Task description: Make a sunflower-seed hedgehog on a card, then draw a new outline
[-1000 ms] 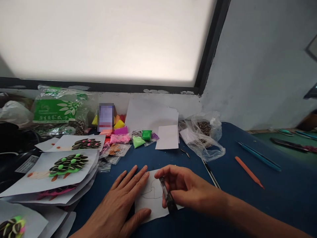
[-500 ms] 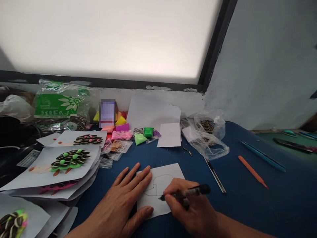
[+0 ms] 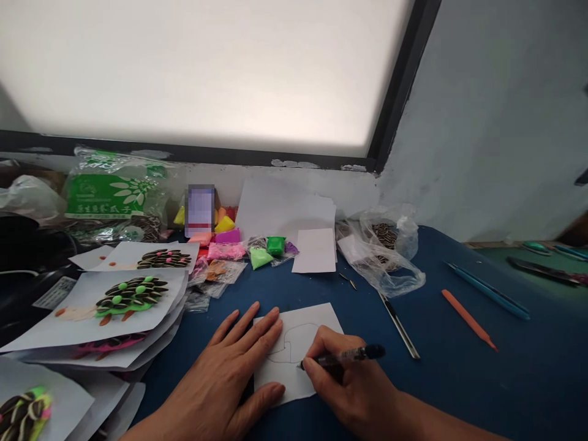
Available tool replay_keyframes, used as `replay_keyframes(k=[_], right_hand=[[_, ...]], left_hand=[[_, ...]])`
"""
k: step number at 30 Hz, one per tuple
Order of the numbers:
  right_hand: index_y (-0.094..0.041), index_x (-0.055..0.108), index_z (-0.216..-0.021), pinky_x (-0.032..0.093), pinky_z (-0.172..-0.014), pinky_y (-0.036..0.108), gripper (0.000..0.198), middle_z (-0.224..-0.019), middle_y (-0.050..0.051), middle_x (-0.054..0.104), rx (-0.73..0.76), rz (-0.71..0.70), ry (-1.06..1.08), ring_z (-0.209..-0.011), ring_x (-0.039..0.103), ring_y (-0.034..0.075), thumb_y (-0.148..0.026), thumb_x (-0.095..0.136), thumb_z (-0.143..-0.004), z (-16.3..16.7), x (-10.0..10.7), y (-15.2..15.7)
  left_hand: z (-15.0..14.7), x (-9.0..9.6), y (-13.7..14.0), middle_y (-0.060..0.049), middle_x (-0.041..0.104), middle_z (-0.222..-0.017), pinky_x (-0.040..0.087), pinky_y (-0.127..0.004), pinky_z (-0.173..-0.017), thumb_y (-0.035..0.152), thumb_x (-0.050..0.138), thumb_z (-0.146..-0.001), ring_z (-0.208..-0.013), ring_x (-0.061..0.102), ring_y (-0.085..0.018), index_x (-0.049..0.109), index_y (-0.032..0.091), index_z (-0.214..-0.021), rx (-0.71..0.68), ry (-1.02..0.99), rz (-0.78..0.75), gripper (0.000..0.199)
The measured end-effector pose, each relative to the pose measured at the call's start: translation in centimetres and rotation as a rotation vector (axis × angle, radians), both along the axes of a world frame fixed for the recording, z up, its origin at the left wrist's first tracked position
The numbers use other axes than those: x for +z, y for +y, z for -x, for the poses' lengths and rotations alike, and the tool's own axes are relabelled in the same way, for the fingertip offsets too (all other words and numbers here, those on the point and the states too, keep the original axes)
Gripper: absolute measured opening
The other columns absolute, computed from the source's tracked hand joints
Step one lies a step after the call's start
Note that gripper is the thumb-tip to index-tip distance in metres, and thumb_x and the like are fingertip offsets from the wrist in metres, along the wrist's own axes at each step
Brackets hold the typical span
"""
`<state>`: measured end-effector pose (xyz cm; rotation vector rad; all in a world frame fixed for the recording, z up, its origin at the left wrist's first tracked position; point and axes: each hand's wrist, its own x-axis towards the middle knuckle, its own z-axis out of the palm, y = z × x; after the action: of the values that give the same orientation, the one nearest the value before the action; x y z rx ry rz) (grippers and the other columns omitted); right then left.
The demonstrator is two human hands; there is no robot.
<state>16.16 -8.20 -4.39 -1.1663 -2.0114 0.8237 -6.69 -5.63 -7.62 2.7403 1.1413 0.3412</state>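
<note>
A small sheet of white paper lies on the blue tabletop, with a curved pen outline drawn on it. My left hand rests flat over the sheet's left side, fingers stretched out and spread. In my right hand a black pen is gripped between thumb and fingers, its tip at the lower line of the drawing. Part of the outline's right side is hidden behind my right hand.
At left are stacked sheets with seed-and-clay turtle-like pictures. Behind lie colourful clay packets, white paper and a plastic bag of seeds. A craft knife, an orange tool and a blue tool lie at right.
The pen tip has shifted slightly right along the lower line, and my right hand has moved a little with it. My left hand stays where it was.
</note>
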Motion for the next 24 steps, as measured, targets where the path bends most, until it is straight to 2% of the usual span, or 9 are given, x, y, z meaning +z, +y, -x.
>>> replay_keyframes(k=[11, 18, 24], right_hand=[[-0.020, 0.045, -0.067, 0.034, -0.051, 0.022, 0.019, -0.060, -0.004, 0.046, -0.033, -0.025, 0.013, -0.052, 0.041, 0.010, -0.019, 0.048, -0.085, -0.04, -0.34, 0.03], [-0.020, 0.046, -0.069, 0.033, -0.050, 0.022, 0.018, -0.059, -0.005, 0.043, -0.043, 0.045, 0.010, -0.051, 0.040, 0.010, -0.021, 0.047, -0.087, -0.22, -0.40, 0.12], [-0.019, 0.047, -0.069, 0.033, -0.051, 0.022, 0.018, -0.060, -0.004, 0.045, -0.039, 0.041, -0.001, -0.053, 0.041, 0.010, -0.021, 0.047, -0.087, -0.22, -0.52, 0.21]], left_hand=[[0.04, -0.09, -0.04, -0.001, 0.026, -0.155, 0.028, -0.056, -0.112, 0.056, 0.046, -0.092, -0.141, 0.025, -0.034, 0.017, 0.034, -0.150, -0.002, 0.006, -0.011, 0.069], [-0.10, 0.16, -0.06, -0.001, 0.024, -0.155, 0.026, -0.058, -0.112, 0.057, 0.045, -0.092, -0.142, 0.023, -0.034, 0.018, 0.033, -0.150, 0.002, 0.021, 0.019, 0.068], [-0.12, 0.19, -0.09, -0.001, 0.026, -0.154, 0.026, -0.057, -0.113, 0.056, 0.046, -0.092, -0.141, 0.024, -0.034, 0.019, 0.034, -0.150, 0.001, 0.012, 0.016, 0.068]])
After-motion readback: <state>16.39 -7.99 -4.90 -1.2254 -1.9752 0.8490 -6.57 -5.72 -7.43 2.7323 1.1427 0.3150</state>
